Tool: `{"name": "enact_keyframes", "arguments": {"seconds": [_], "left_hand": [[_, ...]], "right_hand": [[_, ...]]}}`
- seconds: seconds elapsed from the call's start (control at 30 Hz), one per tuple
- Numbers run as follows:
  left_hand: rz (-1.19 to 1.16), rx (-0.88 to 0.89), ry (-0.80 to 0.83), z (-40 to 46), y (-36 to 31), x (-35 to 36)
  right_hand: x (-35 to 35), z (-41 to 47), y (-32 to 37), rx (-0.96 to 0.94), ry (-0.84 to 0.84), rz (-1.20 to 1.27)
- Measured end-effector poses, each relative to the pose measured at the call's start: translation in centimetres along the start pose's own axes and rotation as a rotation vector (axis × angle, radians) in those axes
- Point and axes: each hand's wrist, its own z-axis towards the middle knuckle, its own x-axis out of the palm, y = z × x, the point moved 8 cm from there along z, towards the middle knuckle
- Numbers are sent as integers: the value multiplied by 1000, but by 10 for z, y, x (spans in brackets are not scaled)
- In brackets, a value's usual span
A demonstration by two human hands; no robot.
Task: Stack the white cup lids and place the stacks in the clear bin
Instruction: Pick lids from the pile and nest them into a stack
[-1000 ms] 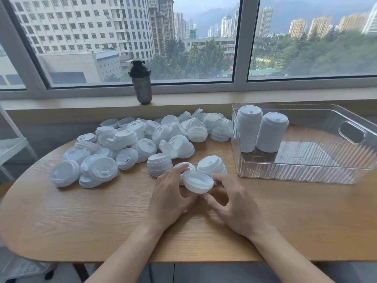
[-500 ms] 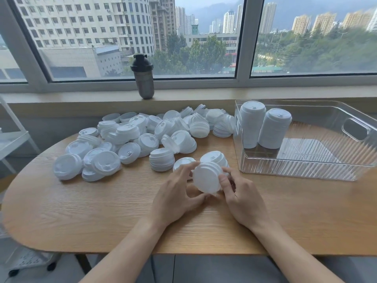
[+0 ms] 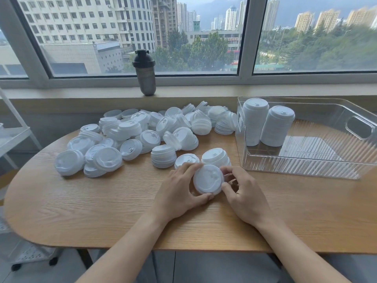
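2 tall lid stacks are stood inside the clear bin; many loose lids are heaped left of the bin. 1 tilted lid, just before the bin, is grasped by the left hand and right hand. Stacking seems underway; nesting it squarely onto the small stack behind is called for.

Both forearms are extended forward; the left hand and right hand are curled inward, fingertips pinched toward each other.
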Motion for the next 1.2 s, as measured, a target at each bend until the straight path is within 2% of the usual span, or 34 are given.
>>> {"name": "enact_keyframes", "arguments": {"seconds": [0.17, 0.27, 0.4, 0.57, 0.77, 1.07, 1.2], "left_hand": [[5, 30, 63, 2, -4, 2], [21, -3, 41, 2, -2, 0], [120, -39, 9, 3, 0, -1], [58, 58, 92, 1, -7, 4], [79, -8, 56, 3, -2, 4], [-25, -17, 89, 3, 2, 9], [-176, -55, 57, 2, 6, 4]], "right_hand": [[1, -1, 1, -22, 22, -86], [0, -1, 2, -27, 11, -134], [3, 0, 2, -3, 42, -84], [2, 3, -7, 59, 18, -15], [1, 4, -10, 91, 18, 11], [7, 2, -4, 56, 121, -37], [9, 2, 1, -8, 135, -74]]}}
